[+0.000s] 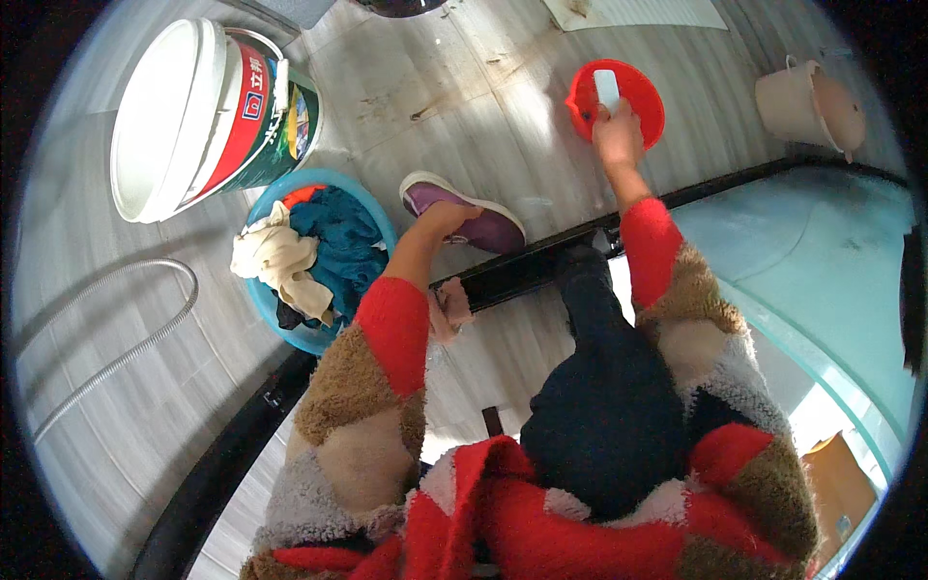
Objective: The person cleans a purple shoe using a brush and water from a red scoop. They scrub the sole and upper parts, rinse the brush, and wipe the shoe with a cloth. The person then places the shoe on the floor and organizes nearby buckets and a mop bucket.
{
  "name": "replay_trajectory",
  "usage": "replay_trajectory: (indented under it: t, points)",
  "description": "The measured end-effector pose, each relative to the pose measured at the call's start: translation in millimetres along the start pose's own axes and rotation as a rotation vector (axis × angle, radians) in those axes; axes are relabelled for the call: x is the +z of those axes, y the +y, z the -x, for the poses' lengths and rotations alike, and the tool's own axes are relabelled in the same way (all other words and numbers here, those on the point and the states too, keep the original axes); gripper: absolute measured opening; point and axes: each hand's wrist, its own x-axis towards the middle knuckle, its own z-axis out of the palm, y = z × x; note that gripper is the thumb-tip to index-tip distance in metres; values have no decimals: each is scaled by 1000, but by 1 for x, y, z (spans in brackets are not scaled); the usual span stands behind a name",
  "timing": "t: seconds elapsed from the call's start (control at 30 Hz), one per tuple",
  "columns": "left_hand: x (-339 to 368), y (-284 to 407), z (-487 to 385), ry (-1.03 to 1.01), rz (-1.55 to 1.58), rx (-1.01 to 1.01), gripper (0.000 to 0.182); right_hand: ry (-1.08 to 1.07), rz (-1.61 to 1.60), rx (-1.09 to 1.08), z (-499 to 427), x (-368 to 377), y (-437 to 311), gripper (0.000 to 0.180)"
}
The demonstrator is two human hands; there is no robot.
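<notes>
My left hand (447, 216) grips a purple shoe (487, 223) with a pale sole edge, near the black sill. The fingers are partly hidden at the shoe's opening. My right hand (618, 134) reaches over a red plastic basin (649, 109) and holds a white oblong block (607, 85). Whether the block is a brush or a bar of soap, I cannot tell. Left of the shoe stands a blue plastic tub (373, 199), heaped with a teal cloth (341, 232) and a cream cloth (275, 250).
A large lidded paint bucket (239, 123) stands behind the tub. A metal shower hose (156, 337) curves across the floor at left. The black door sill (515, 275) runs below the shoe. At right are a glass panel (812, 232) and a beige bucket (790, 105) on its side.
</notes>
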Motion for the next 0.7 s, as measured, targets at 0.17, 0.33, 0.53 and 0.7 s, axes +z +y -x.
replay_trajectory:
  t: [0.17, 0.33, 0.53, 0.7]
  points:
    - [-3, 14, 45, 5, -389, 186, 69, -373, 198, -135, -47, 17, 16, 44]
    - [3, 26, 62, -25, -453, 194, 70, -352, 171, -182, -69, 24, 27, 48]
    - [19, 36, 65, -41, -412, 369, 68, -355, 20, -177, -26, 4, -17, 51]
    - [26, 44, 69, 256, -270, 619, 67, -288, -427, -610, 68, -29, -67, 52]
